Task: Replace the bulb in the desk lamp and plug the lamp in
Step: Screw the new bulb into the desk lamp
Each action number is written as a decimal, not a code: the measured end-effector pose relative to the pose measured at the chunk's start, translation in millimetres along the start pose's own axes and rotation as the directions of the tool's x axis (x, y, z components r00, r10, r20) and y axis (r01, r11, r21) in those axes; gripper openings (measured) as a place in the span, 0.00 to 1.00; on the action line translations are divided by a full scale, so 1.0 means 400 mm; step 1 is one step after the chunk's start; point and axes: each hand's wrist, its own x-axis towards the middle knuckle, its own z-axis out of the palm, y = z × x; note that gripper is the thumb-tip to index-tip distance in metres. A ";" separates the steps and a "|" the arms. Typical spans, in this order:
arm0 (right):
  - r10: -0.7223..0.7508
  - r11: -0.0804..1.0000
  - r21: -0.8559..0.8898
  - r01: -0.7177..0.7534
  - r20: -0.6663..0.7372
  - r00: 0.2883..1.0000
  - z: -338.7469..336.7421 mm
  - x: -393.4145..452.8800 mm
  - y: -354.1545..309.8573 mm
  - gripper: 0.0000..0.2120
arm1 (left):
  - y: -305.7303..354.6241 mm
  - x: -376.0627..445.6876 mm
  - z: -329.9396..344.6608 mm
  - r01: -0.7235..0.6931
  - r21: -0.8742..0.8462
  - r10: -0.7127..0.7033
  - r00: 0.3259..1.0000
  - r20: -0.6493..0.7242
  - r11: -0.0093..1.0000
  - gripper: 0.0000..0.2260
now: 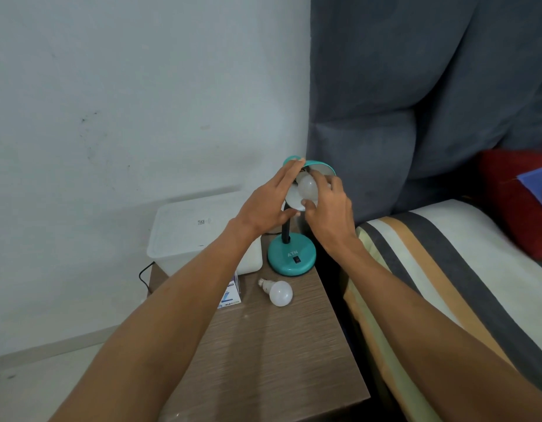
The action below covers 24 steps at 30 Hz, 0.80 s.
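A teal desk lamp stands on the wooden bedside table, its round base near the back edge. My left hand holds the teal lamp shade from the left side. My right hand has its fingers closed around a white bulb inside the shade. A second white bulb lies loose on the table in front of the base. The lamp's black neck shows between my wrists. No plug is in view.
A white plastic box sits behind my left arm, with a bulb carton beside it. A black cable hangs at the table's left edge. A striped mattress and grey headboard are on the right.
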 end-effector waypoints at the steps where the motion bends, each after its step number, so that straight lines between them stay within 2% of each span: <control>1: 0.017 1.000 0.021 -0.016 -0.009 1.000 -0.004 0.003 -0.001 0.30 | -0.001 0.001 0.000 0.000 0.001 0.000 1.000 -0.001 1.000 0.46; 4: 0.066 0.995 0.075 -0.063 -0.032 0.997 -0.013 0.015 -0.009 0.27 | -0.002 0.005 0.001 0.009 0.009 -0.009 1.000 0.001 1.000 0.47; 8: 0.219 0.969 0.123 -0.214 -0.032 0.975 -0.020 0.021 -0.017 0.28 | -0.002 0.004 0.005 0.000 0.011 0.000 1.000 0.001 1.000 0.47; 14: 0.047 0.987 0.157 -0.025 -0.133 0.990 -0.010 -0.007 -0.021 0.19 | -0.001 0.003 0.004 -0.004 0.001 0.004 1.000 0.000 1.000 0.46; 18: -0.039 0.995 0.089 0.046 -0.087 0.995 -0.005 -0.008 -0.009 0.25 | -0.002 0.001 0.002 0.010 -0.007 -0.010 1.000 -0.005 1.000 0.46; 20: 0.028 0.994 0.106 -0.019 -0.092 0.995 -0.008 -0.003 -0.004 0.24 | -0.002 0.001 0.001 0.001 -0.005 -0.001 1.000 -0.005 1.000 0.46; 23: 0.242 0.959 0.174 -0.225 -0.081 0.967 -0.018 0.012 -0.004 0.24 | 0.003 -0.001 0.000 -0.004 0.000 0.004 1.000 -0.003 1.000 0.45; 24: 0.239 0.960 0.171 -0.221 -0.093 0.967 -0.020 0.013 -0.005 0.24 | 0.005 -0.002 0.000 -0.004 0.004 0.004 1.000 -0.004 1.000 0.45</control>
